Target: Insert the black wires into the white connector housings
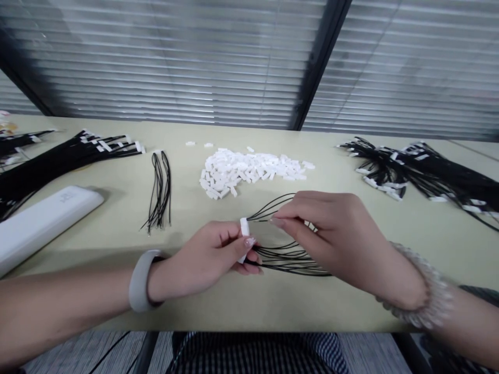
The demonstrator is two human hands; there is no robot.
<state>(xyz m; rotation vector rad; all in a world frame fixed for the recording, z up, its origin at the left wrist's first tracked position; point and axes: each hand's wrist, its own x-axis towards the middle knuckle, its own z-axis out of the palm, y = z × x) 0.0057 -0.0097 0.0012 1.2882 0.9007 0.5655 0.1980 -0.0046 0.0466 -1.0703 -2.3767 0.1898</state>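
Note:
My left hand (pixel 218 254) pinches a white plastic connector housing (pixel 245 227) between thumb and fingers, held upright above the table. Several thin black wires (pixel 292 258) run out of the housing's right side and pass under my right hand (pixel 331 228). The right thumb and forefinger are pressed together on a thin black wire close to the housing; its tip lies just right of the housing. Part of the wires is hidden behind the right hand and its curled fingers.
Loose white connector housings (pixel 249 169) lie heaped at mid-table. A small wire bundle (pixel 159 189) rests left of them. Larger black cable bundles with white ends lie at left (pixel 58 161) and right (pixel 440 171). A long white case (pixel 47 221) sits front left, before window blinds (pixel 175 62).

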